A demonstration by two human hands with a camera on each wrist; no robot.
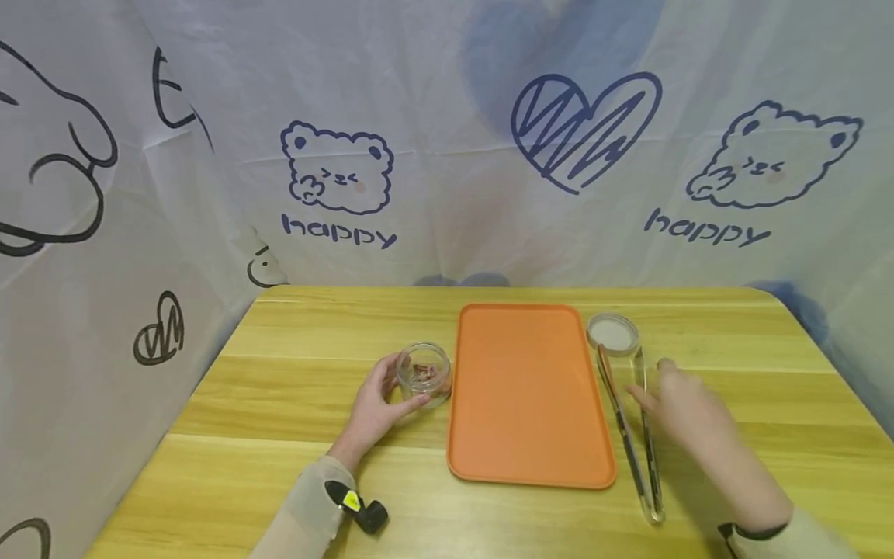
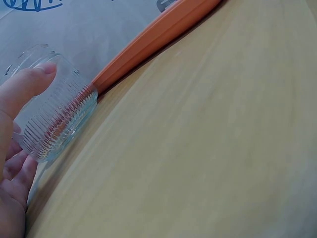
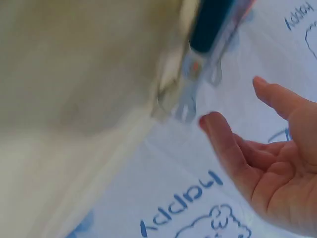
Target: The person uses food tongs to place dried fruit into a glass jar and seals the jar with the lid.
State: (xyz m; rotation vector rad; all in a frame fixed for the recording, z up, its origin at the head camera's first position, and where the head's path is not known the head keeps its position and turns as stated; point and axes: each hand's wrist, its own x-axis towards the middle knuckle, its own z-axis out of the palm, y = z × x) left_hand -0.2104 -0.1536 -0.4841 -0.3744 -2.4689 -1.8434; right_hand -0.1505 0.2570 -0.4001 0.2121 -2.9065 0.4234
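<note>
My left hand [image 1: 373, 410] grips a ribbed clear glass jar [image 1: 441, 394] with its thumb on the near side. The jar stands open on the table, just left of the tray, with some small reddish-brown pieces [image 1: 424, 373] low inside. In the left wrist view, the thumb presses the upper wall of the jar [image 2: 69, 111]. My right hand [image 1: 691, 411], blurred, is over the table beside a pair of metal tongs [image 1: 629, 450] with dark grips. The right wrist view shows its fingers [image 3: 225, 141] loosely bent, apart from the tongs [image 3: 212, 27] and holding nothing.
An orange rectangular tray [image 1: 527, 392] lies flat between the jar and the tongs. Near its far right corner is a round clear lid [image 1: 613, 334], close to the tongs' tips. A printed white cloth [image 1: 447, 171] hangs behind the wooden table [image 1: 279, 388].
</note>
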